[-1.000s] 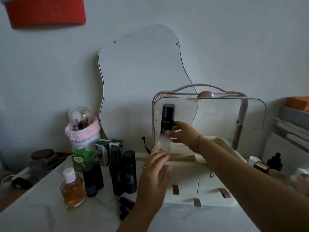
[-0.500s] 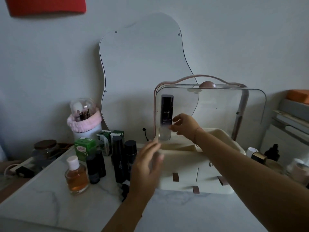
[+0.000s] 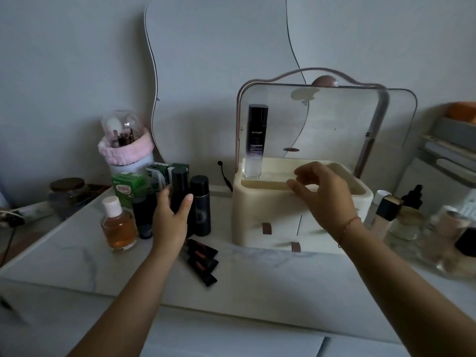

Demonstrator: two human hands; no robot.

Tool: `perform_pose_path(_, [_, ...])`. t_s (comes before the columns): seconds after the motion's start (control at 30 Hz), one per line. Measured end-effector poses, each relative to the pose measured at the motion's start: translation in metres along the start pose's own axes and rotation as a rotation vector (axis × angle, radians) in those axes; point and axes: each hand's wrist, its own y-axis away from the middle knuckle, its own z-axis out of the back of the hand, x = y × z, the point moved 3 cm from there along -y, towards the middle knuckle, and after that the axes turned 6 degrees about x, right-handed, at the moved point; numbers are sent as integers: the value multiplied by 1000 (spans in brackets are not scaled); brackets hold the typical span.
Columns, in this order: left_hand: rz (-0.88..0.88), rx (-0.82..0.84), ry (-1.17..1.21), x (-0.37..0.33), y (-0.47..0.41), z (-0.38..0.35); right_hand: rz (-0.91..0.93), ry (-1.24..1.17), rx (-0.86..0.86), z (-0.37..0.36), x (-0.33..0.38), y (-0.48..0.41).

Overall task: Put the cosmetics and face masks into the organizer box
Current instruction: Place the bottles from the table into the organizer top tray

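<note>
Left of the organizer box [image 3: 260,215], toward the back of the tabletop [image 3: 77,261], the left hand [image 3: 171,217] has its fingers and thumb curled round the lower body of a tall black bottle [image 3: 179,184], which stands among close neighbours: a shorter black bottle [image 3: 201,207] just to its right, green cartons [image 3: 128,185] behind, and an amber-filled bottle [image 3: 119,228] nearer the left edge. It looks rigid and smooth-walled, probably slick and of modest weight, and being tall and narrow it would tip easily; a wrap round the middle of the body seems the safest hold, lifted straight up so the bottles beside it are not knocked. The right hand [image 3: 323,194] hangs over the box's front rim, fingers loosely bent and holding nothing. Inside the top compartment a Revitalift bottle [image 3: 255,143] stands upright in the back left corner, under the raised clear lid [image 3: 334,124]. Dark slim packets [image 3: 202,260] lie flat on the tabletop in front of the bottles. That surface is pale, marble-patterned, hard and smooth, so anything set down carelessly could slide. A wavy-edged mirror [image 3: 219,73] hangs on the plain wall, and the room is dim.
</note>
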Motion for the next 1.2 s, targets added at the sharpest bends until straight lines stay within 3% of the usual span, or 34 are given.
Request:
perform_pose_path(0.2, [-10, -63, -2, -4, 7, 9, 0, -52, 11, 1, 1, 3])
perform_pose_path(0.37, [-281, -125, 221, -61, 41, 26, 91, -155, 33, 5, 24, 15])
perform_pose_path(0.53, [-394, 91, 350, -132, 74, -4, 201, -226, 365, -8, 65, 27])
perform_pose_path(0.67, [-395, 213, 401, -166, 73, -40, 191, -263, 268, 0, 70, 15])
perform_pose_path(0.83, [-430, 295, 210, -162, 55, -66, 105, -153, 138, 19, 44, -19])
perform_pose_path(0.97, [-434, 274, -21, -123, 49, -73, -14, 103, 185, 14, 13, -55])
perform_pose_path(1.2, [-509, 258, -95, -93, 38, -79, -360, -274, 339, -27, -19, -102])
